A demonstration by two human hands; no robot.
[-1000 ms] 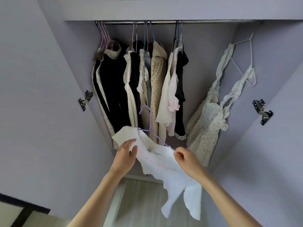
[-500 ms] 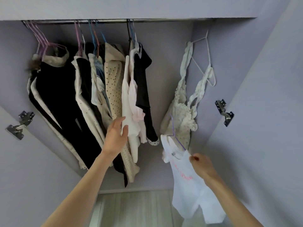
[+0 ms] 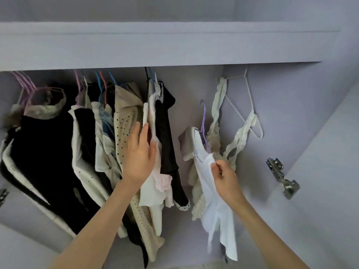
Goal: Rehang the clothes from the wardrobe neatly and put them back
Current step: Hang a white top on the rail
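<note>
- Two hands are busy: the right hand [image 3: 226,176] pinches the white top [image 3: 213,195] at its shoulder, fingers closed on the cloth.
- Just above those fingers sits the purple hanger [image 3: 204,125], not yet on the rail.
- Soft, light and floppy, it looks; better to hold the hanger's stiff hook.
- Flat and open, the left hand [image 3: 140,154] presses against the hung clothes [image 3: 124,133].

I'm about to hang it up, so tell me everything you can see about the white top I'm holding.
The white top is thin, soft fabric, draped on a purple hanger whose hook is free of the rail. It hangs tilted, hem trailing down, in front of a cream lacy garment. The right hand pinches its shoulder; a small label shows at the neckline.
</note>
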